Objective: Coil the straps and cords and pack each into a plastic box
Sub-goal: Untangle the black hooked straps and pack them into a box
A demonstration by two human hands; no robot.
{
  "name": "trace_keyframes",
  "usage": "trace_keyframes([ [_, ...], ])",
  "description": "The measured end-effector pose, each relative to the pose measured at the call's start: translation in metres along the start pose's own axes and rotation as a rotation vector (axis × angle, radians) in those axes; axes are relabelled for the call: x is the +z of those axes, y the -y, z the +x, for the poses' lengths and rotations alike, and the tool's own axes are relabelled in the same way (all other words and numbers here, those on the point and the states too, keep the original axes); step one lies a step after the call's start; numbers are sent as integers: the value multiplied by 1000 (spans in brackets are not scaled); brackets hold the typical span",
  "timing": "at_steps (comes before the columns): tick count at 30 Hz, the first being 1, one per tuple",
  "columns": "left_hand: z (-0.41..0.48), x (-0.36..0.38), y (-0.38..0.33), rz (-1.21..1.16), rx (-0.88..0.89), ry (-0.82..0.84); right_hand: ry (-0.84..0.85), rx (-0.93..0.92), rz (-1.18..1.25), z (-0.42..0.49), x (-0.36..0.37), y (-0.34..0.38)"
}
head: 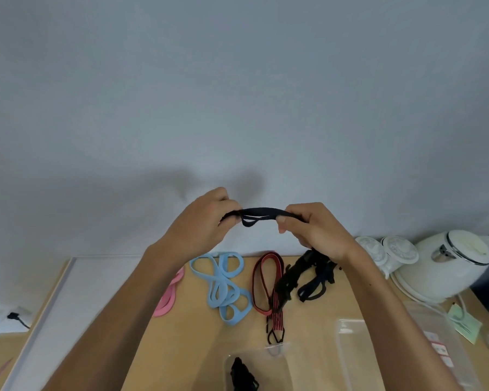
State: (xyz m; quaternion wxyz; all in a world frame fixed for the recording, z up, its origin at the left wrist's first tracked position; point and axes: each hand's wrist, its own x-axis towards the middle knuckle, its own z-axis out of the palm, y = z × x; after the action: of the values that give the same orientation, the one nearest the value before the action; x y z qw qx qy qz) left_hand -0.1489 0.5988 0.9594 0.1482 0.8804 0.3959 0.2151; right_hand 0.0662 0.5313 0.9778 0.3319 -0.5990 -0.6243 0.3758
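A: Grip?
B: Left hand [206, 221] and right hand [314, 230] each pinched an end of the black strap [263, 213]. Folded loops were taut between them, probably to keep the coil flat. A clear box [280, 371] sat below the grip.

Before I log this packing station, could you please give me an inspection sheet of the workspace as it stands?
Surface: wooden table.
Job's things: black strap stretched in the air between both hands; pink band, blue bands, red-and-black strap and black strap pile lie loose on the table; clear box holds a black item; second clear box beside it.
Clutter: white kettle, white ribbed pieces, green note.
Hands: left hand and right hand each pinch the black strap with their fingers.
Cables: black plug with lead, far left.
Surroundings: plain grey wall.
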Motion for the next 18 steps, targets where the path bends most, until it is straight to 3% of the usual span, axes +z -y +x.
trace_keyframes([
  [5,-6,-4,-10,122,-85,-63,8,-67,-12,-3,5,8],
  [9,-11,0,-16,-213,-156,-4,3,-73,38,-4,11,13],
  [12,-13,1,-24,-412,-164,-13,-32,-65,-90,-2,19,16],
  [15,-13,1,-31,-480,-185,-44,-65,-87,-141,-2,30,18],
  [18,-17,-1,-27,-398,-173,-21,-139,-93,-96,-4,34,16],
])
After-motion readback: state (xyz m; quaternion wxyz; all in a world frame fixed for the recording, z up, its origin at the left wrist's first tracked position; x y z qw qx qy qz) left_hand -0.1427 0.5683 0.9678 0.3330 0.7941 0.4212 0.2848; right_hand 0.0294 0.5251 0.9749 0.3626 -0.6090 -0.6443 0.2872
